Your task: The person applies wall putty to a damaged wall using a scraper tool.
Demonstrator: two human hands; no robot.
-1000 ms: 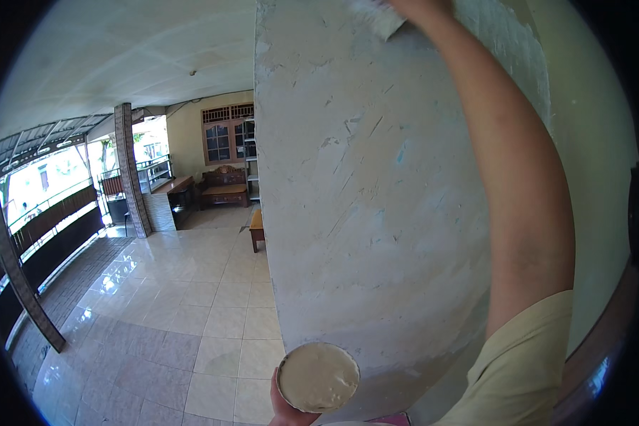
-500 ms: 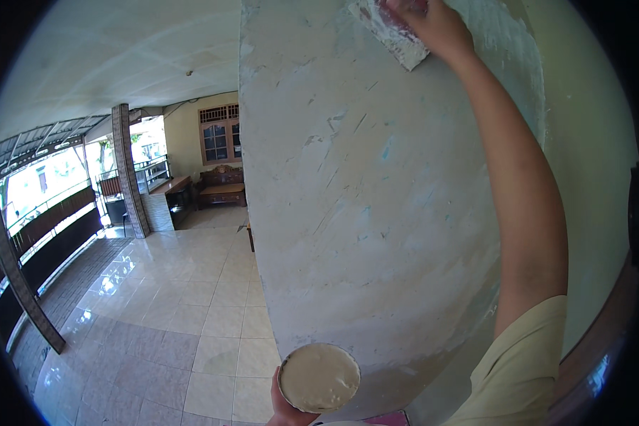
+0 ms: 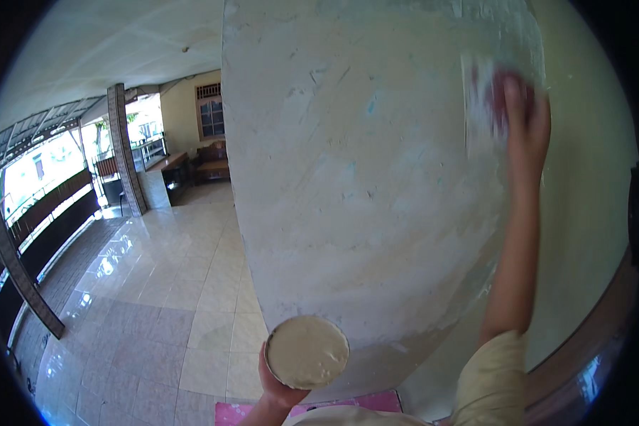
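Note:
My right hand [image 3: 529,131] grips a wide flat putty scraper [image 3: 478,106] with a dark red handle; motion blurs both. Its pale, smeared blade is against the upper right of a grey-beige wall face [image 3: 362,241]. The wall bears scratches, small nicks and bluish spots, with whitish streaks near its upper right edge. Low in the middle, my left hand [image 3: 280,390] is wrapped around a round container [image 3: 307,353] from its left and underside. Beige putty fills the container nearly to the rim, its surface slightly lumpy on the right.
A pink patterned mat or board [image 3: 366,402] lies below the container. Left of the wall stretches a glossy tiled floor [image 3: 209,319], with a pillar [image 3: 126,149], a wooden bench [image 3: 211,162] and a dark gate [image 3: 57,224] farther off. A yellowish wall [image 3: 582,170] adjoins on the right.
My right hand has swept the scraper from the top middle of the wall rightward and down. The view has shifted, and the left hand still holds the putty container.

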